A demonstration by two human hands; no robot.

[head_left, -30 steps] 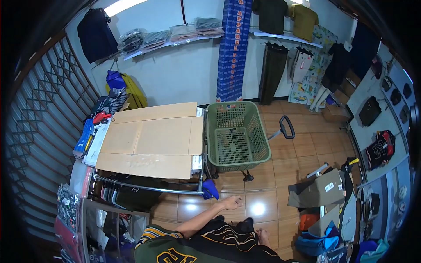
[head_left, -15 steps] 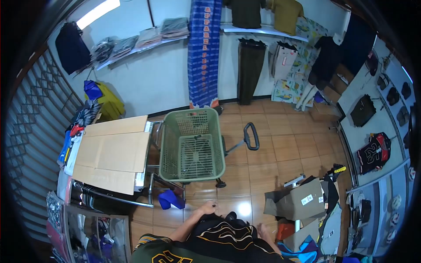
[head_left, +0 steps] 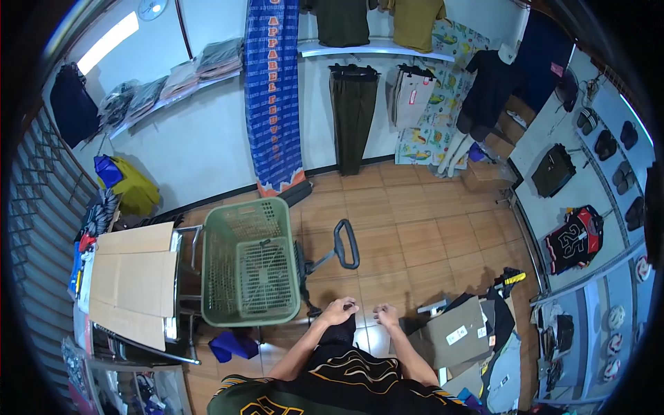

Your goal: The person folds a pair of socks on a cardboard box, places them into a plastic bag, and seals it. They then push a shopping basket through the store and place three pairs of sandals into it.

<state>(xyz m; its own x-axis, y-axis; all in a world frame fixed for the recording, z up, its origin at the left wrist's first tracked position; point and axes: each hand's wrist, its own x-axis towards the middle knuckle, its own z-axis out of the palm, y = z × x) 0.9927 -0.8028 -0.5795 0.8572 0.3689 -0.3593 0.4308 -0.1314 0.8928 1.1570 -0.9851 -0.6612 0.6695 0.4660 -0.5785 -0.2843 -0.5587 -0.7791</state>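
Green basket (head_left: 265, 272) apart, left of left hand grip (head_left: 337, 312) and right hand grip (head_left: 386, 315), both loosely open

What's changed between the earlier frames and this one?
The right hand has come forward, nearer the left hand. The camera view has shifted, putting the green basket farther left in frame. No grasp or release shows. The basket still stands beside the cardboard.
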